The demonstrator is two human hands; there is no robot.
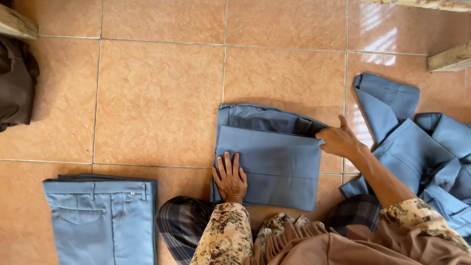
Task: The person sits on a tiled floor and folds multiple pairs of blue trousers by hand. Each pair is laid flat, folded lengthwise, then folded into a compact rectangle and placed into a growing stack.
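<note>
**A:** What do I have under the hands?

**B:** I see 1 folded blue cotton garment [274, 162] lying on the orange tiled floor [157, 98], right in front of the knees. My left hand [229, 179] lies flat on its lower left corner, fingers spread, gripping nothing. My right hand [338, 140] pinches the right edge of the top fold.

**A:** How will it handle?

**B:** Soft, light and limp, I judge; it will sag unless held at an edge or a fold line. The creased right edge looks like the best hold.

**A:** Anything else nearby?

**B:** 1 folded pair of light blue trousers [100, 216] well to the left, a loose heap of blue clothes [422, 152] just right, and a dark brown cloth [14, 83] far left.
</note>
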